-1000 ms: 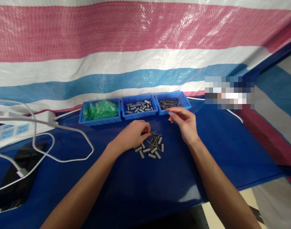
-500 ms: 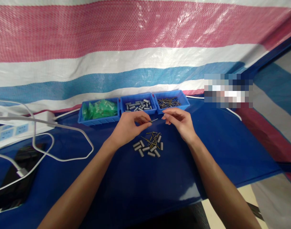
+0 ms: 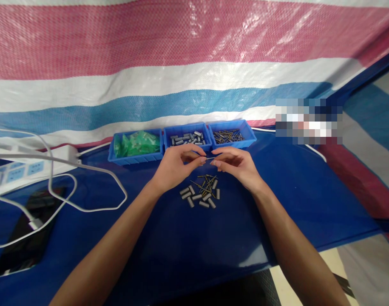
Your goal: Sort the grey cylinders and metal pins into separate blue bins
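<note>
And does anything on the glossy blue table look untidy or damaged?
The looped white cable looks untidy, sprawling over the flat black device at left. Small grey cylinders and thin brass-coloured pins lie loose, mixed together. I see no damage.

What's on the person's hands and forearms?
The left hand and right hand look bare: no gloves, rings or watch visible. Left forearm and right forearm show no sleeves, cables or markings within the frame.

Three blue bins, one left hand, one right hand, one power strip, one phone. About ten loose metal cylinders show; the heaped pins overlap too much to count.
</note>
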`<control>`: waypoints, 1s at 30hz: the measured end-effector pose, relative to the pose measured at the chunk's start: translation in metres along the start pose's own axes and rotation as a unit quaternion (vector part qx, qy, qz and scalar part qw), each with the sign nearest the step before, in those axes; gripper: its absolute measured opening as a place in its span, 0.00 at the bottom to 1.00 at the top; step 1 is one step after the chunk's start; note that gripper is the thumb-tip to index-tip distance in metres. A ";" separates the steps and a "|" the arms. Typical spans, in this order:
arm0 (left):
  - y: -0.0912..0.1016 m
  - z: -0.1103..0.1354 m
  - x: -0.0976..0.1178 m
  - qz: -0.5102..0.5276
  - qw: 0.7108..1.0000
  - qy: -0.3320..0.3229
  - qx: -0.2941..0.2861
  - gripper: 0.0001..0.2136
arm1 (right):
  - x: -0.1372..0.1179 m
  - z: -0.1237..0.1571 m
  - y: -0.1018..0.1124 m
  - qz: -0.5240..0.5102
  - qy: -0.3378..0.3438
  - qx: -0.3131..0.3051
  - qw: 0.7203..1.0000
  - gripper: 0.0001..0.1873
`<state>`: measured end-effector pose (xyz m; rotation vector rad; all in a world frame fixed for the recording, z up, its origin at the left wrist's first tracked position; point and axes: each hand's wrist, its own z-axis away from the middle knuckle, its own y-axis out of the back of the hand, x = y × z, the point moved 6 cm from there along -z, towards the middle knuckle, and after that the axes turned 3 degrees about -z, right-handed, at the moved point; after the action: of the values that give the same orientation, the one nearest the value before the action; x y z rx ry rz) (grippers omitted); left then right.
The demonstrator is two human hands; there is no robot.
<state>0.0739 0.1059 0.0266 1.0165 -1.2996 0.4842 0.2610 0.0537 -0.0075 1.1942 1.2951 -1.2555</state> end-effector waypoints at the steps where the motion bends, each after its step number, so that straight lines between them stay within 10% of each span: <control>1: 0.000 0.000 0.000 0.004 1.000 0.001 0.002 0.10 | 0.000 0.000 0.000 -0.002 -0.001 0.005 1.000 0.19; 30: -0.004 0.001 0.006 -0.092 0.994 -0.047 -0.021 0.07 | -0.005 0.000 0.008 0.001 0.033 0.070 0.997 0.12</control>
<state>0.0778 0.1017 0.0307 1.1236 -1.2792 0.2705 0.2690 0.0536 -0.0029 1.3462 1.2695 -1.3333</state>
